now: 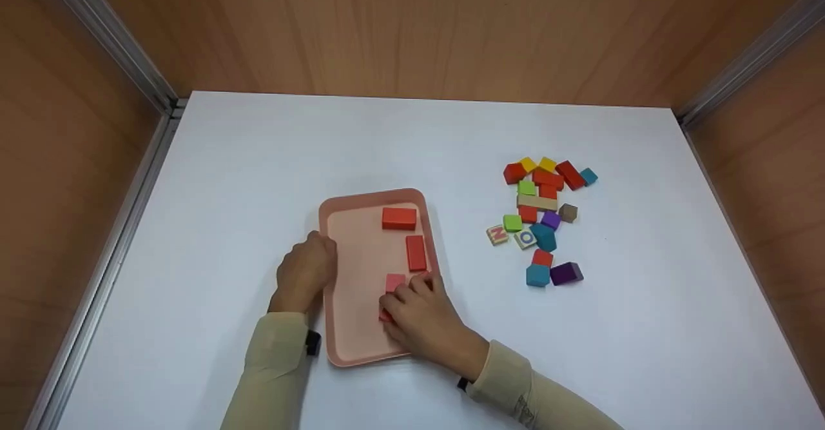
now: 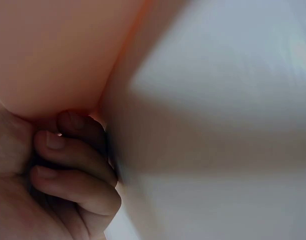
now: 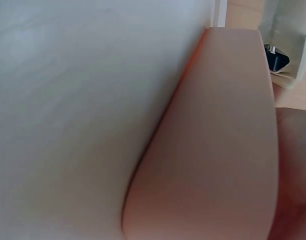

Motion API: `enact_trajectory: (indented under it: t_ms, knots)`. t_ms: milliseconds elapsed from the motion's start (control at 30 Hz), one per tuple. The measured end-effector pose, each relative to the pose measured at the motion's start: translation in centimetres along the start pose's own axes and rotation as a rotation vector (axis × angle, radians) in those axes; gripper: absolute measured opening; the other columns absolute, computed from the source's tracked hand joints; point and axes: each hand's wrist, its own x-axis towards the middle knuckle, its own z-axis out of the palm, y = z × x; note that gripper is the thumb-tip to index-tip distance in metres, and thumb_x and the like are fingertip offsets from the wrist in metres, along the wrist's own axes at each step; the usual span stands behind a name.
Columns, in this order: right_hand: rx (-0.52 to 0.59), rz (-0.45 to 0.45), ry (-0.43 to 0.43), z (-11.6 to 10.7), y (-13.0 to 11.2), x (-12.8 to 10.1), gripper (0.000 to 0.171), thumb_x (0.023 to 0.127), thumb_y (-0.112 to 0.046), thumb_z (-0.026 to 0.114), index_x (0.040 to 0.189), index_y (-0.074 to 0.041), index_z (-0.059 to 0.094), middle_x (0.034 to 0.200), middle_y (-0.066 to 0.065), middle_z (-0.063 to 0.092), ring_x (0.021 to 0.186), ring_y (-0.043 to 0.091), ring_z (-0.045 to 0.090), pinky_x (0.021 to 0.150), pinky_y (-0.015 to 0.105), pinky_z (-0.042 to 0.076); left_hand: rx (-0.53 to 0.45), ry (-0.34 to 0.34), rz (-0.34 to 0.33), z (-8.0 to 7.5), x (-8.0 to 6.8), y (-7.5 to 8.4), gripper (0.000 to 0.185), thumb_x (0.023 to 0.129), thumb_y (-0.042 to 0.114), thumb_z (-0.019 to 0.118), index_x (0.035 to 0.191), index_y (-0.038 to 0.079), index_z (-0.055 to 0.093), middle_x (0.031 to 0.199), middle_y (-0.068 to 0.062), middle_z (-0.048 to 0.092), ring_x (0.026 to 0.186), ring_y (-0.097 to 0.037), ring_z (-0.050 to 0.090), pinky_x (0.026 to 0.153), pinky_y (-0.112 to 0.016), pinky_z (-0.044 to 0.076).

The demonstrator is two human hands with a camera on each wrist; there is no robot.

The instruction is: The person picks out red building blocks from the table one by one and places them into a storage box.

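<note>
A pink tray (image 1: 351,352) lies on the white table. My left hand (image 1: 306,265) grips its left rim; in the left wrist view that hand's curled fingers (image 2: 75,155) sit against the tray's outer wall (image 2: 58,60). My right hand (image 1: 428,320) is over the tray's lower right, fingers curled round a red block (image 1: 385,316) that they mostly cover. A pink-red block (image 1: 395,282) shows just beyond those fingers. Farther up the tray are two red blocks, one lying crosswise (image 1: 399,218) and one lengthwise (image 1: 416,253). In the right wrist view the tray wall (image 3: 208,140) hides most of the hand.
Right of the tray lies a loose cluster of coloured blocks, among them a dark purple block (image 1: 566,273), a teal block (image 1: 538,275), a long beige block (image 1: 537,202) and letter blocks (image 1: 497,234). Wooden panels (image 1: 419,30) border the white table (image 1: 644,327) at the back and sides.
</note>
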Motion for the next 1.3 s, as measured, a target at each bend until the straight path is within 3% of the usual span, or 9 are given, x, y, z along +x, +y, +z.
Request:
enact_trajectory:
  t_ms: [200, 433, 733, 967, 1100, 1300]
  knots:
    - [0.009, 0.011, 0.020, -0.3, 0.1, 0.0, 0.030, 0.093, -0.039, 0.071, 0.115, -0.019, 0.071, 0.104, 0.000, 0.067, 0.098, 0.023, 0.054, 0.097, 0.054, 0.037, -0.011, -0.012, -0.012, 0.0, 0.0, 0.1, 0.045, 0.106, 0.030, 0.020, 0.104, -0.002, 0.053, 0.074, -0.015, 0.054, 0.060, -0.029, 0.054, 0.049, -0.037, 0.040]
    - [0.081, 0.071, 0.148, -1.6, 1.6, -0.3, 0.034, 0.090, -0.038, 0.074, 0.117, -0.019, 0.069, 0.107, -0.001, 0.067, 0.102, 0.020, 0.057, 0.095, 0.050, 0.041, -0.011, -0.019, -0.010, 0.0, 0.0, 0.1, 0.047, 0.105, 0.030, 0.019, 0.104, -0.003, 0.052, 0.073, -0.015, 0.054, 0.060, -0.028, 0.053, 0.049, -0.037, 0.040]
    - [0.140, 0.237, 0.275, -3.7, 6.2, -1.8, 0.038, 0.087, -0.032, 0.080, 0.120, -0.015, 0.069, 0.109, 0.002, 0.069, 0.101, 0.022, 0.059, 0.092, 0.053, 0.041, -0.014, -0.015, 0.004, 0.0, 0.1, -0.1, 0.047, 0.106, 0.030, 0.019, 0.106, -0.003, 0.053, 0.071, -0.014, 0.053, 0.056, -0.026, 0.052, 0.046, -0.035, 0.039]
    - [0.136, 0.333, 0.352, -3.7, 10.2, -4.6, 0.034, 0.086, -0.024, 0.081, 0.116, -0.014, 0.070, 0.108, 0.002, 0.069, 0.101, 0.024, 0.059, 0.091, 0.052, 0.039, -0.011, -0.003, 0.019, 0.1, 0.0, -0.2, 0.047, 0.106, 0.030, 0.021, 0.105, -0.004, 0.053, 0.071, -0.015, 0.054, 0.057, -0.027, 0.053, 0.046, -0.036, 0.039]
    - [0.122, 0.395, 0.376, -3.5, 12.6, -6.5, 0.036, 0.085, -0.023, 0.082, 0.117, -0.012, 0.069, 0.105, 0.004, 0.069, 0.099, 0.026, 0.060, 0.088, 0.053, 0.039, -0.006, 0.000, 0.021, 0.1, -0.1, -0.4, 0.048, 0.106, 0.030, 0.020, 0.107, -0.005, 0.053, 0.072, -0.015, 0.054, 0.058, -0.028, 0.052, 0.047, -0.037, 0.039]
    - [0.139, 0.564, 0.356, -4.0, 15.8, -9.0, 0.036, 0.085, -0.021, 0.082, 0.117, -0.010, 0.069, 0.103, 0.008, 0.069, 0.093, 0.028, 0.058, 0.089, 0.058, 0.036, -0.019, -0.008, 0.029, 0.0, 0.0, -0.3, 0.049, 0.106, 0.030, 0.020, 0.108, -0.006, 0.053, 0.072, -0.015, 0.053, 0.058, -0.028, 0.052, 0.047, -0.036, 0.039]
